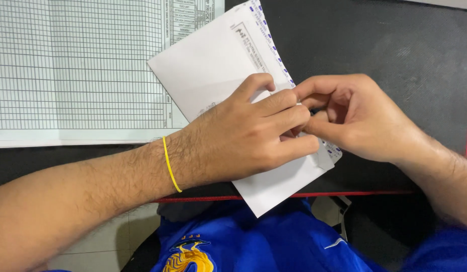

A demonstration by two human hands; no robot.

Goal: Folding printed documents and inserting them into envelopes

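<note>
A white envelope (218, 65) lies tilted on a dark mat, its long edge trimmed with a blue and white pattern. My left hand (243, 136) rests flat on its lower half and presses it down; a yellow rubber band (170, 166) circles that wrist. My right hand (359, 118) is at the envelope's right edge, with fingers and thumb pinched together on the edge beside my left fingertips. What sits between the pinched fingers is hidden.
A large printed sheet with a fine grid (77, 65) lies at the left, partly under the envelope. The dark mat (384, 45) has a red border along its near edge (344, 193) and right side. My blue shirt (253, 242) fills the bottom.
</note>
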